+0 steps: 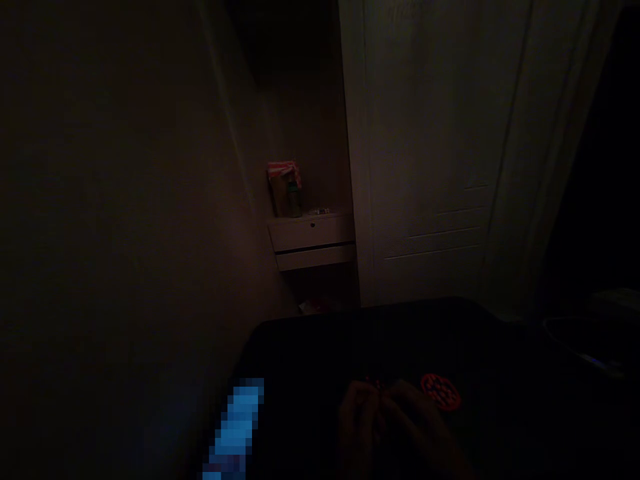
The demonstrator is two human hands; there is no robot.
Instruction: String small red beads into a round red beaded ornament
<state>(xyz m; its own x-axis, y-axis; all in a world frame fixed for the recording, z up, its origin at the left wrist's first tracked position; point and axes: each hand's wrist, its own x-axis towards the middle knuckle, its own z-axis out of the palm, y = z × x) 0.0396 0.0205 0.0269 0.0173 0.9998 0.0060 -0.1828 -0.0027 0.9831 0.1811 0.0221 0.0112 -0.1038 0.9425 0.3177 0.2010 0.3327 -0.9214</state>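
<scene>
The room is very dark. My left hand (358, 410) and my right hand (413, 410) meet low in the view, over the dark surface. Both have their fingers bent and pressed together, tip to tip. A few small red specks (374, 382) show at the fingertips; what they belong to is too dark to make out. To the right of my right hand lies a round red ring-shaped thing (440, 392) with several red marks inside it.
A bright blue pixelated patch (237, 420) glows left of my hands. Behind the dark surface (310, 340) stand a pale drawer unit (315, 233) holding a bottle (294, 199) and a red-topped bag (280, 183), and a pale panelled door (430, 147). A cable (557, 337) lies at right.
</scene>
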